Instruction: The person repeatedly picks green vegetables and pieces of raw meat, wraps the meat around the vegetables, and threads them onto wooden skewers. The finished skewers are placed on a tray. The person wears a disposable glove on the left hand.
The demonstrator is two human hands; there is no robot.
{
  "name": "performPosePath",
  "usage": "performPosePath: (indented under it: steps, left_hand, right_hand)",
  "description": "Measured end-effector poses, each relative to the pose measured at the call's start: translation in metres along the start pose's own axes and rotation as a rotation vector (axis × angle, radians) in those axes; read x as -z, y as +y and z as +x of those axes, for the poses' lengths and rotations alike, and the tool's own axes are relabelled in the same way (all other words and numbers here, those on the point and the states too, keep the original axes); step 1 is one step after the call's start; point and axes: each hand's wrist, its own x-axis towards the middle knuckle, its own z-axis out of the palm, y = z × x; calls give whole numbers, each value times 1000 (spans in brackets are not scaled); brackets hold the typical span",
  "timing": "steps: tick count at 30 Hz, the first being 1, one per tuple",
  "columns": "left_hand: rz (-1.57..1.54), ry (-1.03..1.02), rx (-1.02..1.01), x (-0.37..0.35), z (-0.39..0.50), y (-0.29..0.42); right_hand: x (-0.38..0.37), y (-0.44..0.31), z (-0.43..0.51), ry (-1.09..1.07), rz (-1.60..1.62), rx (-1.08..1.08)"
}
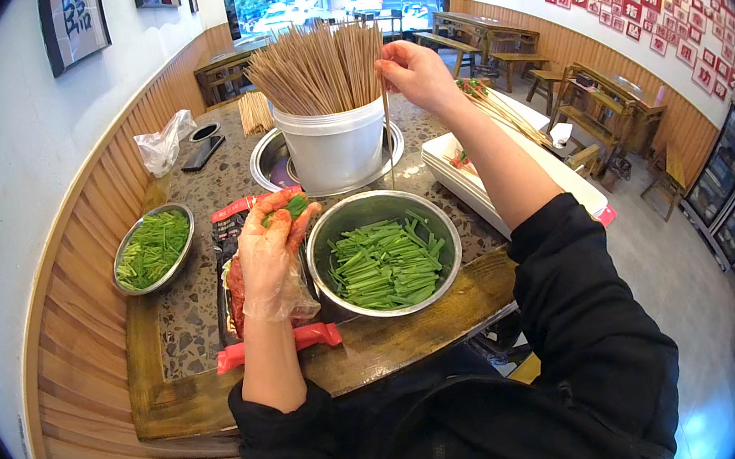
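My left hand, in a clear plastic glove with reddish smears, is raised with its fingers curled around some cut green stalks. Beneath it lies an opened red-and-black package of red marinated meat, partly hidden by my wrist. My right hand, bare, pinches the upper part of a thin wooden skewer, which hangs upright beside a white plastic bucket. Many skewers fill that bucket. Just right of my left hand, a steel bowl contains cut green stalks, likely garlic chives.
At the left is an oval metal bowl of paler greens. White trays stand at right, with loaded skewers across them. A phone, plastic bag and skewer bundle lie towards the back. A wall borders the table's left.
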Motion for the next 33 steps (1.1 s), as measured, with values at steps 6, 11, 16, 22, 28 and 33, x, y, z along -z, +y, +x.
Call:
performPosePath:
  steps: [6, 11, 16, 22, 28, 33]
  left_hand:
    - [15, -4, 31, -1, -1, 2]
    - [-27, -37, -29, 3, -3, 4]
    - [-7, -21, -14, 5, 0, 5]
    - [-3, -17, -1, 6, -1, 5]
    - [81, 20, -13, 6, 0, 6]
    - [171, 40, -45, 5, -1, 8]
  right_hand:
    - [-21, -22, -22, -264, 733, -143]
    - [-35, -63, -48, -452, 164, 525]
    - [-35, -74, -67, -502, -265, 826]
    - [-37, -71, -77, -334, -390, 938]
    - [-36, -72, -81, -347, -518, 900]
    - [-40, -72, -85, -350, -494, 873]
